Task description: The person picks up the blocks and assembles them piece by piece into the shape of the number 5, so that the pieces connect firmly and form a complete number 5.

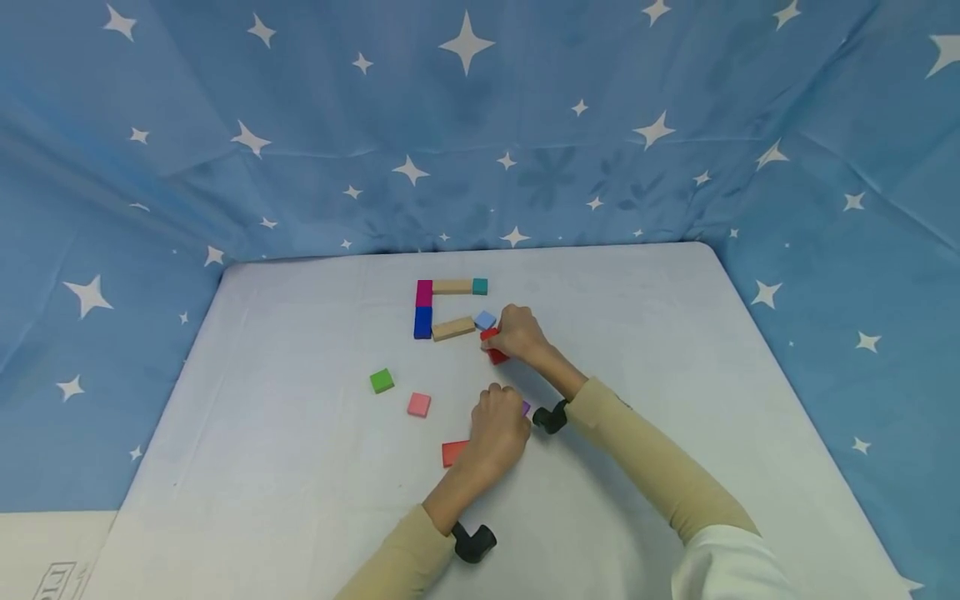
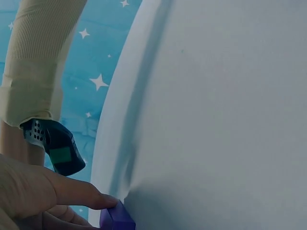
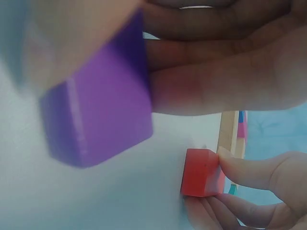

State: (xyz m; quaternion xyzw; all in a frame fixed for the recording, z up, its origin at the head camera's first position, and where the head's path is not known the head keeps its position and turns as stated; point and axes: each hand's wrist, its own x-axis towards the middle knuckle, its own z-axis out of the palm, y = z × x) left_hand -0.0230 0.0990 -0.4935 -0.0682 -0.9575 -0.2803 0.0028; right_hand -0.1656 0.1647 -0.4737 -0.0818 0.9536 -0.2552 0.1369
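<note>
Two smooth blocks, each pinched

Head: the right hand [image 1: 522,335] pinches the red block [image 1: 498,357]; a tan bar [image 1: 453,329] lies left of it, white tabletop [image 1: 675,350] stretches right. On its near side, the left hand [image 1: 498,425] grips the purple block [image 1: 526,408].

Left wrist: purple block, crisp-edged.

Right wrist: red block, boxy, flat-faced.
</note>
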